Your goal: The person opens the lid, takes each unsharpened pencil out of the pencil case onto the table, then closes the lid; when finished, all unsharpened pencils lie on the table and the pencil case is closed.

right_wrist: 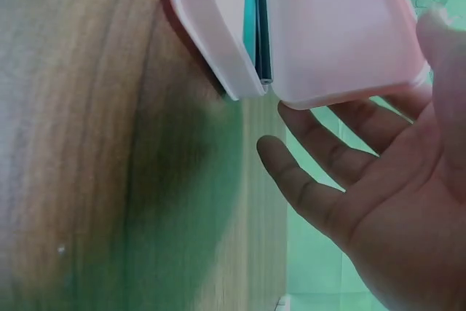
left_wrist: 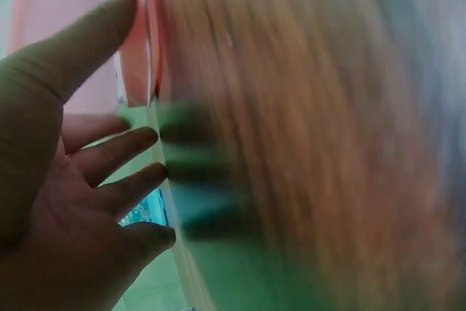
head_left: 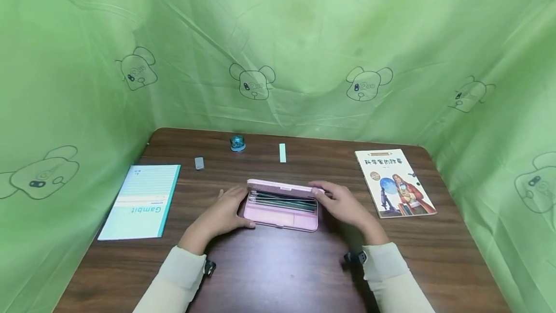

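Observation:
A pink pencil case (head_left: pixel 278 215) lies on the table in front of the person, its lid (head_left: pixel 284 188) tilted partly up along the far side. Several dark green pencils (head_left: pixel 284 202) lie inside, behind a pink front section. At the case's left end is the left hand (head_left: pixel 223 211); its thumb touches the near corner, and in the left wrist view its other fingers (left_wrist: pixel 120 154) spread loosely beyond the case. The right hand (head_left: pixel 343 204) holds the lid's right end, thumb over the edge. In the right wrist view, some fingers (right_wrist: pixel 328 147) reach behind the lid.
A notebook (head_left: pixel 141 202) lies on the left and a picture-covered book (head_left: pixel 395 182) on the right. Beyond the case are a grey eraser (head_left: pixel 199 163), a blue pencil sharpener (head_left: pixel 237 143) and a pale strip (head_left: pixel 282 152). Green curtain (head_left: pixel 304 37) surrounds the wooden table (head_left: pixel 278 274).

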Motion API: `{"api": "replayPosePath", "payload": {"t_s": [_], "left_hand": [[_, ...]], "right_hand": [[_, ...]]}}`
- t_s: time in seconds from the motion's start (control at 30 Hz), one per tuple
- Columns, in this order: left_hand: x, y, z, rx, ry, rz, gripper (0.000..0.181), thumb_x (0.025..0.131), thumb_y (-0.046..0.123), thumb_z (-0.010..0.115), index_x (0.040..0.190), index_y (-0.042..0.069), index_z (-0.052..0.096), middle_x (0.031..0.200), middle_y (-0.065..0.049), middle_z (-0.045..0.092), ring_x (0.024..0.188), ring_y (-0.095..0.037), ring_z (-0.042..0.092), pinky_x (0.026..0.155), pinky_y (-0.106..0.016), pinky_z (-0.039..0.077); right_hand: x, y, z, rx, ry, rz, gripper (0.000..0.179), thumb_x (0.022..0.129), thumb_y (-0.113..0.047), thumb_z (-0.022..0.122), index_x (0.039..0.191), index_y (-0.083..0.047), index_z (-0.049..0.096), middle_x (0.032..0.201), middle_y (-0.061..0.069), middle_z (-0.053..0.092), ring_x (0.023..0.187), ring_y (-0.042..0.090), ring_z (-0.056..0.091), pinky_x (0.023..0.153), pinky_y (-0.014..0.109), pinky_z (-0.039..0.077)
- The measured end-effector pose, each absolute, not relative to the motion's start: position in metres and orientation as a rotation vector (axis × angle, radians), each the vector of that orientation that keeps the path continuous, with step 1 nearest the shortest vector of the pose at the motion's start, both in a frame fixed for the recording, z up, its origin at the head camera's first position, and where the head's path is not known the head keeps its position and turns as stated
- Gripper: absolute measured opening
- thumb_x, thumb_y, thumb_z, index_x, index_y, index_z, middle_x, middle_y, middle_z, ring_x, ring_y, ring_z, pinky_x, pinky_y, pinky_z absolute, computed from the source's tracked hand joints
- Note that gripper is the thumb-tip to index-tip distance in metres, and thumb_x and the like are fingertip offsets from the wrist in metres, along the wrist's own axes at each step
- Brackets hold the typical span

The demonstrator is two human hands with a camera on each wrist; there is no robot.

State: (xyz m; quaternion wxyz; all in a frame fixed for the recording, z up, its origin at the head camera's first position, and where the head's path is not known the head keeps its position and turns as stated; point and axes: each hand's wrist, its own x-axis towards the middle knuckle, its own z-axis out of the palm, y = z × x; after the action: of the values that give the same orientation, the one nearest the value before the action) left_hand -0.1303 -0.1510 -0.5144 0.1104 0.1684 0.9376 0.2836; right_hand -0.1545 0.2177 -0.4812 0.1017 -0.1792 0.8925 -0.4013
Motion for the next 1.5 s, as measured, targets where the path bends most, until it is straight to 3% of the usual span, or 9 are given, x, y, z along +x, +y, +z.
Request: {"api": "replayPosePath", "payload": {"t_s": [0.23, 0.57, 0.73, 0.87, 1.0, 1.07, 1.2, 1.3, 1.5], "left_hand": [[-0.127, -0.144, -0.509, 0.487, 2.752, 0.824, 0.094, 0.091, 0.043, 0.094, 0.164, 0.002, 0.053, 0.168, -0.020, 0.056, 0.164, -0.048, 0.042, 0.127, -0.087, 0.022], [-0.128, -0.141, -0.502, 0.428, 2.741, 0.837, 0.095, 0.087, 0.036, 0.098, 0.163, 0.001, 0.053, 0.166, -0.021, 0.058, 0.160, -0.045, 0.049, 0.128, -0.085, 0.022], [-0.128, -0.141, -0.503, 0.421, 2.734, 0.875, 0.095, 0.086, 0.035, 0.099, 0.162, 0.001, 0.054, 0.165, -0.022, 0.059, 0.159, -0.044, 0.050, 0.129, -0.083, 0.023], [-0.128, -0.140, -0.502, 0.419, 2.729, 0.885, 0.095, 0.085, 0.033, 0.100, 0.162, 0.001, 0.054, 0.165, -0.022, 0.058, 0.160, -0.044, 0.050, 0.131, -0.081, 0.024], [-0.128, -0.138, -0.499, 0.416, 2.730, 0.896, 0.094, 0.083, 0.031, 0.101, 0.160, 0.000, 0.056, 0.164, -0.022, 0.060, 0.158, -0.045, 0.051, 0.129, -0.082, 0.028], [-0.128, -0.136, -0.499, 0.408, 2.727, 0.894, 0.094, 0.083, 0.032, 0.102, 0.159, 0.001, 0.057, 0.163, -0.021, 0.060, 0.157, -0.046, 0.051, 0.127, -0.083, 0.030], [-0.128, -0.132, -0.497, 0.389, 2.727, 0.874, 0.093, 0.083, 0.034, 0.102, 0.158, 0.003, 0.058, 0.163, -0.019, 0.061, 0.157, -0.046, 0.052, 0.123, -0.086, 0.032], [-0.129, -0.131, -0.497, 0.381, 2.728, 0.864, 0.093, 0.082, 0.034, 0.102, 0.158, 0.003, 0.058, 0.163, -0.019, 0.061, 0.155, -0.045, 0.053, 0.121, -0.089, 0.031], [-0.132, -0.132, -0.497, 0.382, 2.724, 0.848, 0.094, 0.080, 0.035, 0.103, 0.156, 0.002, 0.058, 0.160, -0.019, 0.063, 0.152, -0.045, 0.056, 0.119, -0.091, 0.031]], "right_hand": [[-0.170, 0.218, -0.487, -0.245, 2.489, -1.455, 0.048, 0.123, -0.031, 0.043, 0.146, 0.004, 0.066, 0.131, 0.030, 0.074, 0.113, 0.038, 0.077, 0.097, 0.050, 0.068], [-0.192, 0.211, -0.492, -0.030, 2.562, -1.401, 0.042, 0.119, -0.023, 0.045, 0.119, 0.004, 0.077, 0.110, 0.024, 0.078, 0.099, 0.033, 0.077, 0.086, 0.046, 0.069], [-0.198, 0.207, -0.499, -0.037, 2.631, -1.276, 0.044, 0.117, -0.024, 0.047, 0.088, 0.001, 0.068, 0.086, 0.018, 0.070, 0.078, 0.023, 0.066, 0.069, 0.031, 0.059], [-0.199, 0.205, -0.502, -0.072, 2.653, -1.195, 0.047, 0.118, -0.022, 0.049, 0.079, 0.001, 0.062, 0.075, 0.013, 0.064, 0.067, 0.018, 0.060, 0.063, 0.029, 0.052], [-0.199, 0.205, -0.503, -0.081, 2.691, -1.147, 0.040, 0.117, -0.020, 0.053, 0.090, 0.002, 0.073, 0.076, 0.014, 0.067, 0.066, 0.018, 0.062, 0.063, 0.031, 0.052], [-0.197, 0.206, -0.504, -0.076, 2.733, -1.142, 0.033, 0.116, -0.020, 0.056, 0.110, 0.001, 0.080, 0.087, 0.017, 0.074, 0.072, 0.020, 0.067, 0.067, 0.033, 0.056], [-0.187, 0.209, -0.502, -0.048, 2.841, -1.207, 0.037, 0.113, -0.022, 0.063, 0.144, -0.003, 0.072, 0.116, 0.018, 0.080, 0.098, 0.028, 0.077, 0.088, 0.044, 0.063], [-0.173, 0.208, -0.498, -0.087, 2.885, -1.249, 0.032, 0.110, -0.021, 0.072, 0.138, -0.006, 0.072, 0.117, 0.014, 0.079, 0.106, 0.030, 0.076, 0.097, 0.049, 0.062], [-0.143, 0.200, -0.493, -0.335, 2.877, -1.039, 0.027, 0.100, -0.014, 0.084, 0.126, -0.015, 0.076, 0.109, 0.004, 0.078, 0.101, 0.022, 0.071, 0.092, 0.046, 0.060]]}}
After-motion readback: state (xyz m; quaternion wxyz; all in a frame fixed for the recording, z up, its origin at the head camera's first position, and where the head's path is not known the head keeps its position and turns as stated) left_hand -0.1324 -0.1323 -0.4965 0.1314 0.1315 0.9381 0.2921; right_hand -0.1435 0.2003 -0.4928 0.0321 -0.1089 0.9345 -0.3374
